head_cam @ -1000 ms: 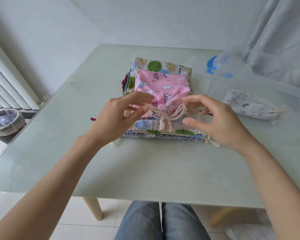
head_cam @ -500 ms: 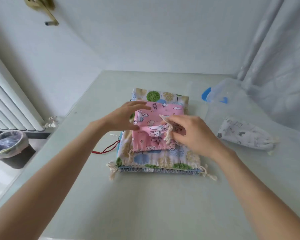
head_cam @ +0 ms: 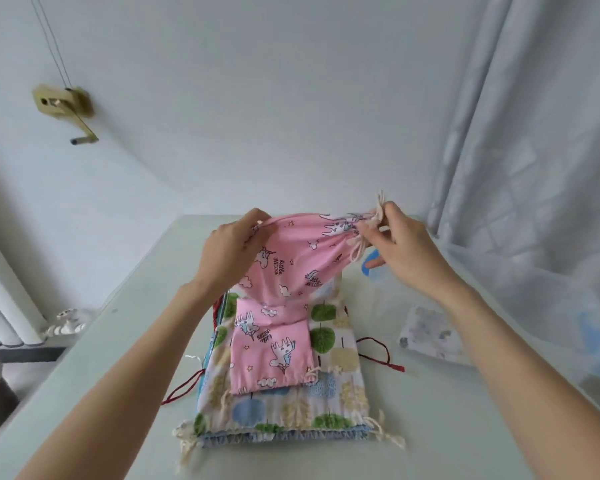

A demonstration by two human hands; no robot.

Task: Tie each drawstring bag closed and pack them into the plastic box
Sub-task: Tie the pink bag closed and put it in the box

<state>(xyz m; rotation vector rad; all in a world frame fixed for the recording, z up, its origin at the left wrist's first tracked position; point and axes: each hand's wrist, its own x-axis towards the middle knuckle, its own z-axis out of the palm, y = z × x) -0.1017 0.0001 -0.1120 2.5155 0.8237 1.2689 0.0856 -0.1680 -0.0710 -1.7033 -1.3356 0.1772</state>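
A pink unicorn drawstring bag [head_cam: 291, 258] is lifted above the stack. My left hand [head_cam: 232, 247] grips its bottom end. My right hand [head_cam: 395, 240] pinches its gathered, tied neck with the cream cord. Below lies a stack of flat bags: a second pink unicorn bag [head_cam: 274, 351] on top of a tree-print bag [head_cam: 326, 403], with others underneath showing only their edges. The clear plastic box [head_cam: 551, 306] with a blue latch stands at the right. A white printed bag [head_cam: 430, 334] lies inside it.
The pale glass table [head_cam: 118, 393] runs to the wall. A sheer curtain [head_cam: 534, 133] hangs at the right behind the box. A radiator and a lined bin stand on the floor at the left. Red cords [head_cam: 381, 351] stick out from the stack's sides.
The top pink bag has been lifted off the stack and stretched between both hands, revealing a second pink bag beneath. The view has tilted upward.
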